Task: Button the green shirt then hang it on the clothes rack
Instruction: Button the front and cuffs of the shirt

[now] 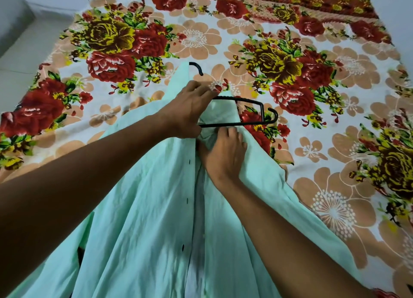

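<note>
Floral bedsheet [245,41] under green shirt [145,208], hanger [261,110]

The bed [312,41] lies open beyond and to both sides of the green shirt [145,208]. Near the collar, a black hanger [243,101] and both forearms crowd the middle; what lies under the cloth seems hidden.

Both hands [207,128] on hangered green shirt [145,208]
</note>
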Motion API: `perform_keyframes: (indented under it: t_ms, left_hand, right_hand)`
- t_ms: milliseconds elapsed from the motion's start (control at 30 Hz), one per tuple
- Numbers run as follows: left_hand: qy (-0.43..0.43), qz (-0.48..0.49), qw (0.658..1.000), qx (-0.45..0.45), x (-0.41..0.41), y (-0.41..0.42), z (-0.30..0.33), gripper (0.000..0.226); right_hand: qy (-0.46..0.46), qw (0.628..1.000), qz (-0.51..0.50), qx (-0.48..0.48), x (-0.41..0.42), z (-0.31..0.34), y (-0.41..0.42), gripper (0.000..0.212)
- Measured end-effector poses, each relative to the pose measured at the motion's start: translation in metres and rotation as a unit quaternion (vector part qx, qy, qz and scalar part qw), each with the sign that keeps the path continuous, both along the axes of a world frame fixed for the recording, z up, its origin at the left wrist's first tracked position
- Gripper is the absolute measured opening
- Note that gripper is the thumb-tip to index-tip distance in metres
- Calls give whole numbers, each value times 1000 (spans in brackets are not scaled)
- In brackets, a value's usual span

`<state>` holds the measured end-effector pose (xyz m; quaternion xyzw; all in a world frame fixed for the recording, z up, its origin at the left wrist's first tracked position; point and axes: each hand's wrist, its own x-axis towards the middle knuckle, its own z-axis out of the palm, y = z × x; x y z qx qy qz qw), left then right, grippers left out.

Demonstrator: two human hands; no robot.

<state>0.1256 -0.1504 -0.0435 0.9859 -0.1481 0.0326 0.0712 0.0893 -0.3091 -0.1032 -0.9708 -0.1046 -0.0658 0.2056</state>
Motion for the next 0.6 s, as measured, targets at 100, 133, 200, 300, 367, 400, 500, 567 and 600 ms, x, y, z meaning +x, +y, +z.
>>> perform_keyframes:
  t_ms: [100, 133, 200, 300, 367, 400, 500, 567, 600]
  left_hand:
    - [-16, 6, 1000, -3, -1, 2, 5, 98]
    - [-19, 5, 1000, -5, -2, 3, 7, 98]
    - [-25, 1, 1000, -5, -3, 4, 8, 98]
    - [-31, -1, 999, -4, -5, 4, 11, 97]
    - [-34, -2, 999, -6, -6, 6, 11, 98]
    - [-34, 0, 999, -8, -7, 7, 11, 98]
    - [-29, 4, 1000, -13, -11, 7, 10, 98]
    - [-24, 0, 1000, -8, -14, 6, 9, 101]
    - [-24, -3, 1000, -3, -16, 6, 8, 102]
  right_hand:
    - [32, 999, -21, -7, 9, 5, 9, 48]
    - [30, 999, -23, 5, 11, 7, 9, 43]
    - [19, 999, -24, 41, 15, 8, 8, 30]
    - [36, 994, -40, 100, 22, 9, 4, 18]
    - [77, 977, -75, 185, 25, 10, 1, 15]
    - [99, 959, -102, 243, 28, 12, -1, 14]
    - [124, 890, -219, 380, 37, 19, -13, 20]
    - [125, 849, -278, 432, 44, 23, -26, 23]
    - [125, 834, -294, 449, 47, 24, -32, 24]
